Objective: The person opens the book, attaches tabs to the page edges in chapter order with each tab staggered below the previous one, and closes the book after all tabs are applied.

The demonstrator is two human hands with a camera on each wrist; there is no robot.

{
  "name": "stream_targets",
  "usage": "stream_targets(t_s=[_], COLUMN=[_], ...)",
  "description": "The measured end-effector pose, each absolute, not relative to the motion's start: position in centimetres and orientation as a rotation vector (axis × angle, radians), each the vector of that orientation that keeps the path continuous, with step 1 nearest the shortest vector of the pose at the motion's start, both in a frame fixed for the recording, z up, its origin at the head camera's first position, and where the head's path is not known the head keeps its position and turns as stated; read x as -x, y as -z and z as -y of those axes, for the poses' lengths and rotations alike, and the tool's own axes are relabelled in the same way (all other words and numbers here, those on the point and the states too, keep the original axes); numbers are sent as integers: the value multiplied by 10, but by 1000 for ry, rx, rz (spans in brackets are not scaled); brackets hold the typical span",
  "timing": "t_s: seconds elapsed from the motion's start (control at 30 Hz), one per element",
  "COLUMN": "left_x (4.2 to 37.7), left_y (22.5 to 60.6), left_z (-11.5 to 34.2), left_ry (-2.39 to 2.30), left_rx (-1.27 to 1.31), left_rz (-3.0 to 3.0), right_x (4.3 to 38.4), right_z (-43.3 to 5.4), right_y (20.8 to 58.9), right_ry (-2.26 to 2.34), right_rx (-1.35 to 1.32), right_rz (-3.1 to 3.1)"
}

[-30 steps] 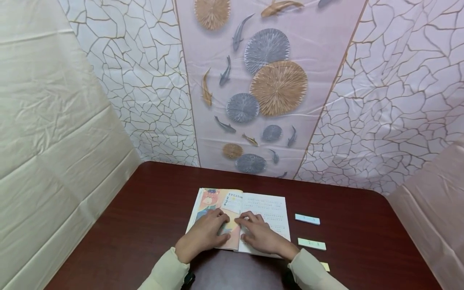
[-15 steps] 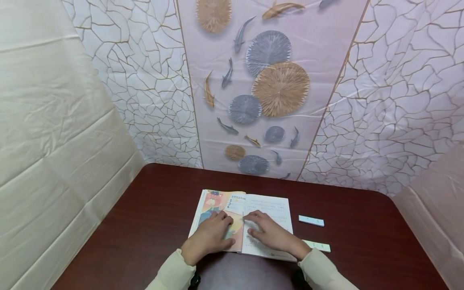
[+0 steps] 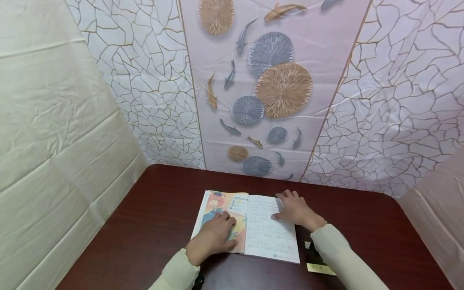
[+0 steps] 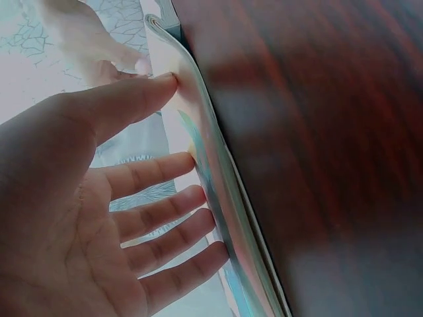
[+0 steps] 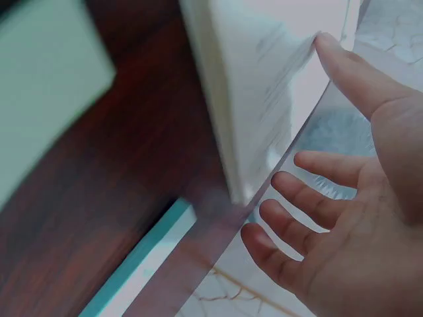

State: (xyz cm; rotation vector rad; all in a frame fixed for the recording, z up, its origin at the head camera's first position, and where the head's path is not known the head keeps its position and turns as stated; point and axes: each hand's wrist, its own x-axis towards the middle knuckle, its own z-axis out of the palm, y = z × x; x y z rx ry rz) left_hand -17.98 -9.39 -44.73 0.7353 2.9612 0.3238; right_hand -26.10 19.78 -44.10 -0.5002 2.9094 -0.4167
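Note:
An open book (image 3: 272, 237) lies on the table, with a colourful illustrated left page (image 3: 219, 201) and a right page of printed lines. My left hand (image 3: 214, 235) rests on the left page, fingers spread; in the left wrist view its fingertips (image 4: 215, 254) touch the paper. At the upper right of the right page is my right hand (image 3: 295, 209), fingers extended and thumb over the print. In the right wrist view, the right thumb (image 5: 347, 69) is at the page while the other fingers (image 5: 284, 218) reach past the book's edge.
Right of the book, a yellow paper strip (image 3: 320, 269) lies on the dark red table (image 3: 163, 209), partly under the right sleeve (image 3: 340, 249). A blue-edged strip (image 5: 142, 264) shows in the right wrist view. Patterned cloth (image 3: 282, 88) hangs behind the table.
My right hand has moved from the book's middle to the upper right of the right page. Its arm now covers the blue strip and most of the green one. My left hand stays on the left page.

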Motion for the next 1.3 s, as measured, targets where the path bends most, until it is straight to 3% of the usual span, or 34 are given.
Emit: stream_targets(t_s=[0.8,1.1,1.3], left_x=[177,176,179], left_y=[448,448,449], left_z=[94,94,94], left_ry=[-357,-377,-330], left_rx=[-748,-755,-775], left_rz=[-2969,-2972,-2984], right_x=[248,249,241], right_z=[-201,-211,-216], right_y=[452,431,413], right_ry=[228,1170,1352], right_rx=[513,122,5], right_rz=[-3113,-2841,-2408])
